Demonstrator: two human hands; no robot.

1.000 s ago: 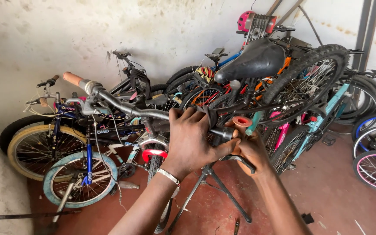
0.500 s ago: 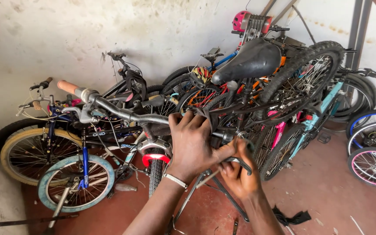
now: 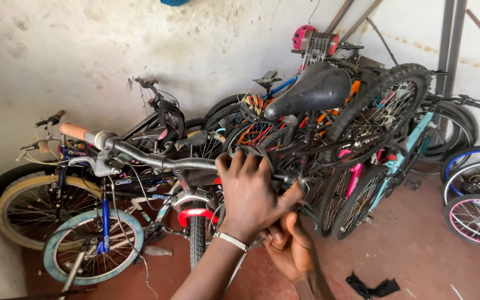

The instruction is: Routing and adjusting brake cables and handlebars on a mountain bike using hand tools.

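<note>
From your head camera you look down on a dull red floor (image 3: pixel 418 250), scuffed and dusty, that meets a stained whitewashed wall (image 3: pixel 84 50). Bicycles lean packed against that wall, with metal posts (image 3: pixel 454 39) rising in the right corner and a black scrap (image 3: pixel 373 288) lying on the floor near your forearm.

Your left hand (image 3: pixel 251 191) is clamped over the right end of the handlebar (image 3: pixel 156 161), fingers curled tight round it, a pale band at the wrist. Your right hand (image 3: pixel 290 250) sits just beneath, fingers folded in and touching the left palm's heel. The bar runs left to an orange grip (image 3: pixel 73 131); a black saddle (image 3: pixel 312 91) stands behind it.

What your right fingers pinch is covered by the left hand; you cannot tell. The bar's right end is hidden too.
</note>
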